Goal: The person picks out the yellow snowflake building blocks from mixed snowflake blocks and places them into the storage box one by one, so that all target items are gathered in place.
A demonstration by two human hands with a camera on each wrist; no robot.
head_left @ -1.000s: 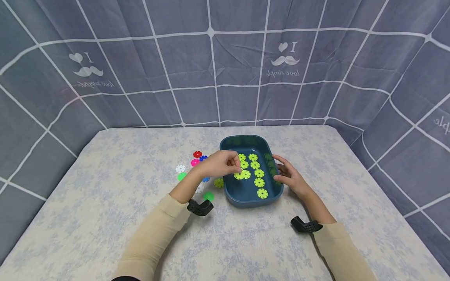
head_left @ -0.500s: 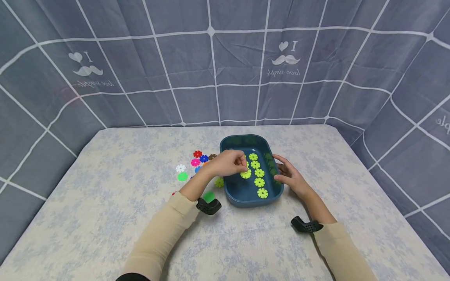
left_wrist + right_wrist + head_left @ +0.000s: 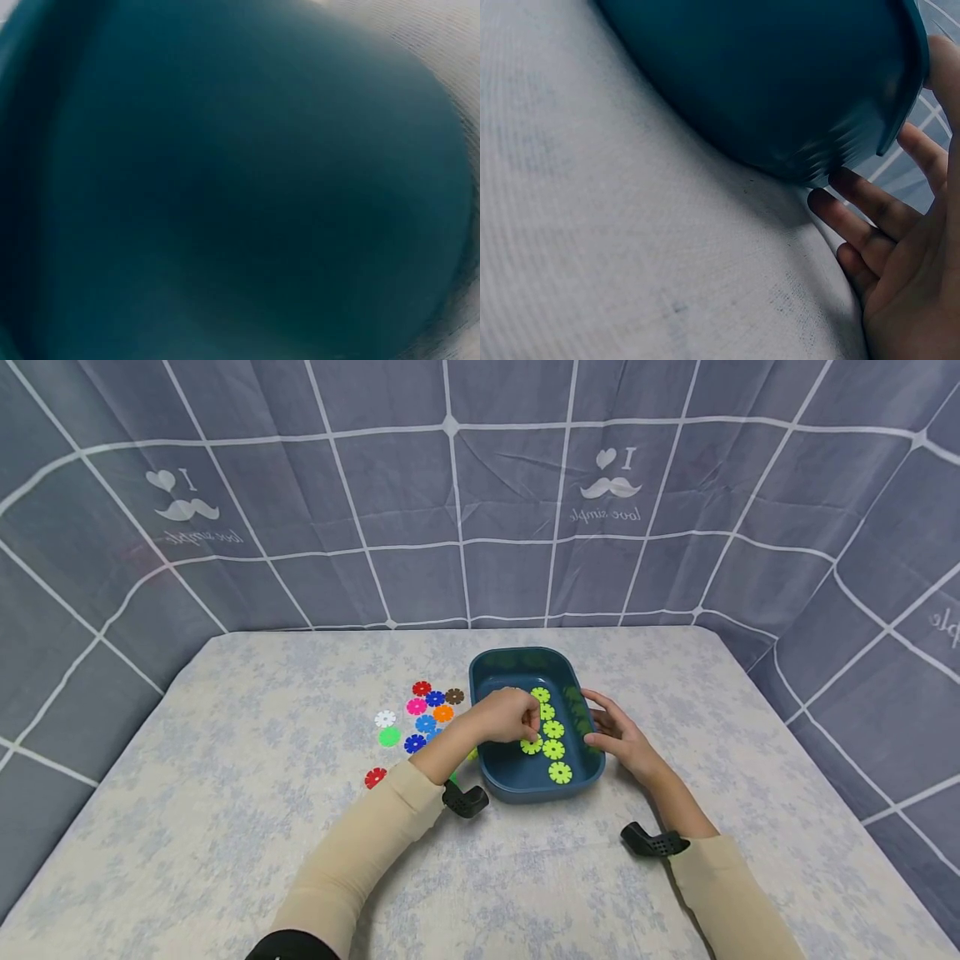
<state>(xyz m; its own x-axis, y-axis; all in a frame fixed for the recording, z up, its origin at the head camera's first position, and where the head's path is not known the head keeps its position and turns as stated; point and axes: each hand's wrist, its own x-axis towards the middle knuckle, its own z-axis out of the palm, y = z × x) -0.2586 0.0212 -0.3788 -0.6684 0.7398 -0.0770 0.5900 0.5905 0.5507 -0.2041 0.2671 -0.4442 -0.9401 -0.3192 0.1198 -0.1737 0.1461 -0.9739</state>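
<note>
My left hand [image 3: 510, 714] reaches over the left rim of a dark teal plastic box [image 3: 517, 781], thumb and fingers pinching together low inside it. A yellow-green notched disc [image 3: 531, 746] shows right at these fingertips. Along the box's right half runs a column of several like discs [image 3: 553, 729], lying flat. My right hand [image 3: 626, 743] holds the right side of the box, its thumb over the rim and its fingers along the outer wall. Those fingertips [image 3: 825, 202] show against the wall in the right wrist view. The left wrist view has only the blurred box wall [image 3: 262, 187].
Left of the box lie loose notched discs, among them a red disc [image 3: 376, 777], a white disc [image 3: 386, 718], an orange disc [image 3: 443, 713] and a brown disc [image 3: 454, 696]. A pale patterned cloth [image 3: 225, 760] covers the table, with a grey-blue checked curtain [image 3: 397, 510] behind.
My left hand has moved right and slightly toward me inside the box, the yellow-green disc shifting with its fingertips toward the column. My right hand and the box have stayed put.
</note>
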